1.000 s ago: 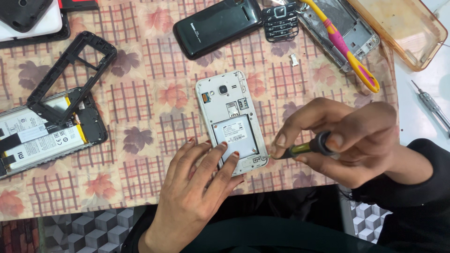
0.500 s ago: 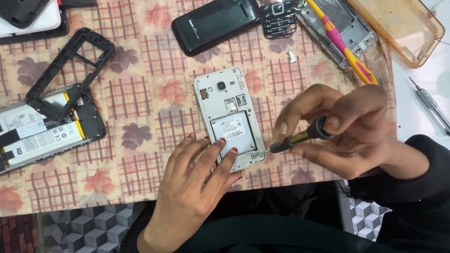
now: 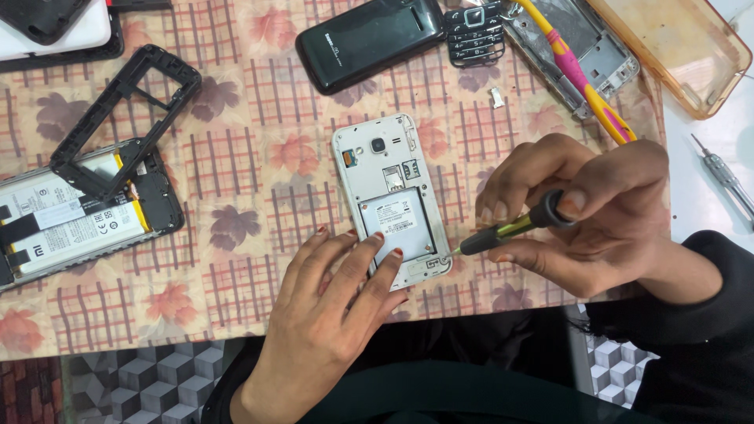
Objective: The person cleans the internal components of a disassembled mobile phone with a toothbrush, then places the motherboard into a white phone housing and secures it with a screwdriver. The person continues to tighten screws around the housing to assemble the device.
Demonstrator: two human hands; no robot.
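Lying back-up on the floral tablecloth (image 3: 259,180), the white phone with its rear cover off (image 3: 391,200) sits much as it did a moment ago, turned only slightly. The left hand (image 3: 330,314) still presses flat and open on its lower edge, fingertips on the battery bay. The right hand (image 3: 585,212), just right of the phone, stays closed around a small screwdriver (image 3: 510,228), whose tip has settled at the lower right corner screw.
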